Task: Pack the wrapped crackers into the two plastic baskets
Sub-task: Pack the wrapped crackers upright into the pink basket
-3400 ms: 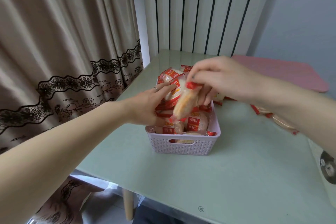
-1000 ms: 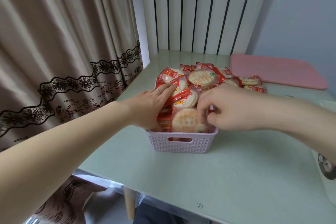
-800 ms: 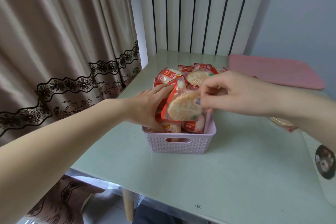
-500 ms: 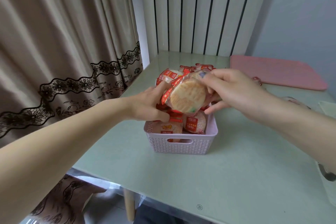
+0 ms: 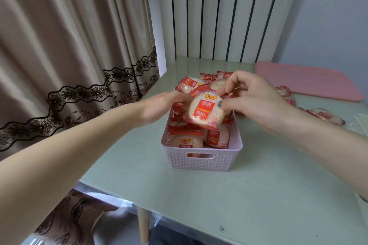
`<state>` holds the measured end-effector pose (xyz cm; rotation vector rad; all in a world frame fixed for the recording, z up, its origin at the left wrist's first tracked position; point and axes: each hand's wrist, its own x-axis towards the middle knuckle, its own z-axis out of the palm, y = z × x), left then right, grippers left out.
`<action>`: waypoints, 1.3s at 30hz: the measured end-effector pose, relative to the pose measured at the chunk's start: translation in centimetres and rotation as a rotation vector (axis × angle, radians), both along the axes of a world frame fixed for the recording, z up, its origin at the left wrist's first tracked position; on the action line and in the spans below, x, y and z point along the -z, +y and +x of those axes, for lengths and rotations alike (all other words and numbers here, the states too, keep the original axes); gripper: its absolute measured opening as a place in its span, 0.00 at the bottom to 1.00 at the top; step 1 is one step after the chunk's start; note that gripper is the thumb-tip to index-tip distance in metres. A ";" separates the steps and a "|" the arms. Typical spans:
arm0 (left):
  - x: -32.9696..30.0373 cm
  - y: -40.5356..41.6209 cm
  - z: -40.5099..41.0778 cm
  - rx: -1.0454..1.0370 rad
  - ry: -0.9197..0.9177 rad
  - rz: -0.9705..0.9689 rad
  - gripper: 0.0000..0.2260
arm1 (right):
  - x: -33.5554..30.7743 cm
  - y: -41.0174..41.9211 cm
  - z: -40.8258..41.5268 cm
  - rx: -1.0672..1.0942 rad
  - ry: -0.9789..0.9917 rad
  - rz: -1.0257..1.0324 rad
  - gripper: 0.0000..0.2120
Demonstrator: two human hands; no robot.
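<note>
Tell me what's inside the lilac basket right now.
The lilac basket holds wrapped crackers, red-and-clear packs stacked to about rim height at the near end. The pack held above by both hands, left hand and right hand, hides the far half.

We see a softly and evenly lit scene, fairly bright, with daylight seeming to come from the far left, where a pale strip glows between the curtain and the ribbed wall panel. The glossy table carries a faint sheen near its far edge, without harsh glare. Shadows are weak: we find a soft one on the table just right of the basket. The left hand is smeared by motion blur, its fingers indistinct; the right hand is a little sharper. Print on the held cracker packet reads clearly. Wide-angle distortion stretches both forearms and bends the lines at the edges.
</note>
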<state>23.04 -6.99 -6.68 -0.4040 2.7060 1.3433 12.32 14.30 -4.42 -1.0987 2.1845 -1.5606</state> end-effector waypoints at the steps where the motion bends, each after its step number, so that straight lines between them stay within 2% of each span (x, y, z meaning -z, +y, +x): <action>1: 0.1 -0.1 0.1 0.005 -0.001 -0.012 0.19 | 0.2 0.0 -0.1 -0.003 0.041 0.009 0.15; 2: 0.2 -0.1 0.2 0.030 -0.006 -0.021 0.15 | 0.4 0.0 -0.2 -0.004 0.082 0.017 0.16; 3: 0.2 -0.1 0.2 0.051 -0.008 -0.030 0.14 | 0.7 -0.1 -0.3 -0.008 0.118 0.026 0.17; 6: 0.1 0.3 0.3 0.128 0.009 -0.113 0.22 | 1.3 -0.4 -0.3 -0.022 0.194 0.027 0.17; 9: 0.7 0.2 0.1 0.167 0.071 -0.315 0.32 | 1.6 -0.8 0.0 -0.088 0.256 0.024 0.21; 11: 0.9 0.2 0.2 0.183 0.097 -0.362 0.35 | 1.8 -0.9 0.3 -0.139 0.325 0.068 0.22; 17: 1.4 -0.1 0.2 0.261 0.118 -0.419 0.46 | 3.0 -0.9 1.8 -0.254 0.627 0.242 0.14; 21: 1.7 -0.1 0.2 0.277 0.122 -0.492 0.49 | 4.9 -1.4 2.3 -0.294 0.780 0.288 0.08; 28: 1.7 0.0 0.4 0.315 0.089 -0.495 0.51 | 5.9 -2.4 3.1 -0.319 0.678 0.233 0.07; 33: 2.3 0.0 0.3 0.322 0.078 -0.519 0.52 | 6.6 -2.7 3.5 -0.323 0.590 0.326 0.13; 39: 2.3 0.3 0.2 0.277 0.140 -0.502 0.49 | 4.4 -1.4 3.4 -0.420 0.534 0.463 0.13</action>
